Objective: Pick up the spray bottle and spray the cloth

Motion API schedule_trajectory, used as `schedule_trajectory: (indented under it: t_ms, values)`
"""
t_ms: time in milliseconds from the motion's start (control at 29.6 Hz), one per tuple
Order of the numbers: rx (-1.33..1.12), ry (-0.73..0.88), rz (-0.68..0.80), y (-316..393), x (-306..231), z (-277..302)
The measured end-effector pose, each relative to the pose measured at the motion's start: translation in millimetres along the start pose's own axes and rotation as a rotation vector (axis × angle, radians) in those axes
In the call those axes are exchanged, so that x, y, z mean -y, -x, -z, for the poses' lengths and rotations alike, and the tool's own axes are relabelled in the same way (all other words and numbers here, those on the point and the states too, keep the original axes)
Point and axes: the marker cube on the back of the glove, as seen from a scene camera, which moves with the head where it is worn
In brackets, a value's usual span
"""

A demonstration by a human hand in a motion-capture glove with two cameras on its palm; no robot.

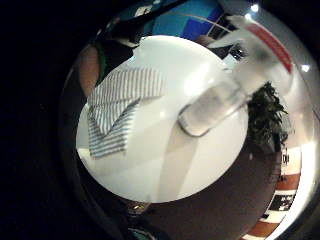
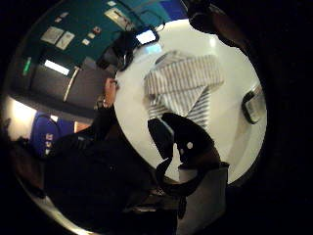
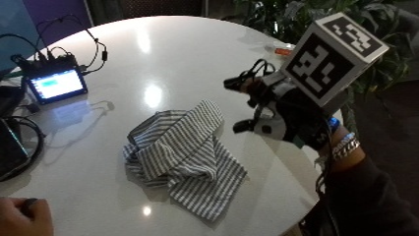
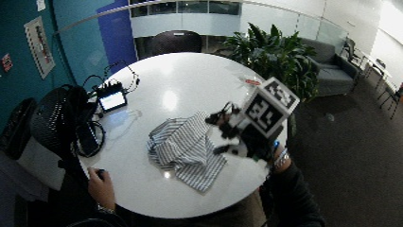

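Table: a round white table (image 3: 196, 54) with a glossy top that mirrors the ceiling lights.
Cloth: a grey-and-white striped cloth (image 3: 187, 155) lies crumpled and folded over itself on the tabletop, toward the person's side of the centre.
Screen device: a small device with a lit screen (image 3: 57, 84) stands on the table well apart from the cloth, near the edge beside the teal wall; black cables (image 3: 72, 37) loop from it across the tabletop.
Bare hand: a bare hand (image 3: 23, 216) rests on the table edge near the cloth, on the side of the screen device.
Small object: an orange-and-white item (image 3: 283, 50) lies at the rim by the plant, far from the cloth; what it is cannot be told.
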Motion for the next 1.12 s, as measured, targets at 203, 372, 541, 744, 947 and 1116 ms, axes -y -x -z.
schedule_trajectory:
  t_ms: [203,372,541,744,947,1116]
  values:
    - [-0.025,-0.131,-0.153,-56,24,24]
    - [0.161,-0.227,-0.278,-102,30,27]
    - [0.472,-0.253,-0.357,-129,27,4]
    - [0.860,-0.323,-0.400,-149,22,-32]
    - [1.002,-0.332,-0.420,-155,23,-57]
    - [1.016,-0.376,-0.362,-148,28,-72]
